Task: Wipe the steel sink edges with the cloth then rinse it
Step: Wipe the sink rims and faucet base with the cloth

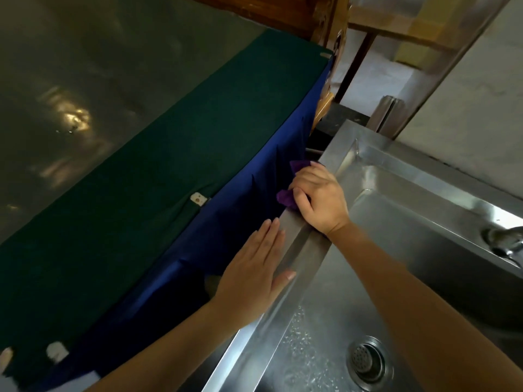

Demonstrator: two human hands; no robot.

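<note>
The steel sink [334,154] fills the right side of the view, its left rim running from lower centre up to the back corner. My right hand [318,198] grips a purple cloth [285,198] and presses it on the outer side of that left rim, about halfway along. Only bits of the cloth show around the fingers. My left hand [254,273] lies flat with straight fingers against the outer face of the same rim, nearer to me, thumb hooked over the top edge.
A table with a green top and a dark blue skirt [198,222] stands close against the sink's left side, leaving a narrow gap. The wet basin has a round drain strainer [368,362]. A tap [506,241] sits on the right rim. A wall rises behind.
</note>
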